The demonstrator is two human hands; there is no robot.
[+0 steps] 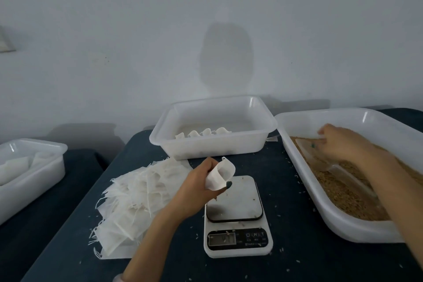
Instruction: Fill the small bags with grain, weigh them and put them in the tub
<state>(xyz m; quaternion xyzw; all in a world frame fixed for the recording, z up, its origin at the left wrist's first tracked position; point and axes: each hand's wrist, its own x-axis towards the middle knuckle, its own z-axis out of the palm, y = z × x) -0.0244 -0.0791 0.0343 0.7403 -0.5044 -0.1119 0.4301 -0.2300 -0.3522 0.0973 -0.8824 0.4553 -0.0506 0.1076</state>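
Holding a small bag [220,175] in your left hand [199,181], you have the fingers curled round its lower half and the thumb pressed to its side, so its mouth gapes upward. It hangs just above the far left corner of the scale [238,220], clear of the platform. Your right hand [341,142] reaches into the big tray [332,220] on your right, down on the grain [338,192] at the far end of a clear scoop [343,174] that lies in it. Blur hides the fingers, so you cannot tell whether they grip the scoop or only rest on it. Behind the scale stands the tub [212,146], with a row of filled bags [202,133] along its near wall. A loose pile of empty bags [135,201] lies left of the scale, just beside your left forearm. Stray grains dot the dark tabletop [297,258] and the scale's platform — its display is too dim to read. Another white tub [29,181] sits well apart at the far left.
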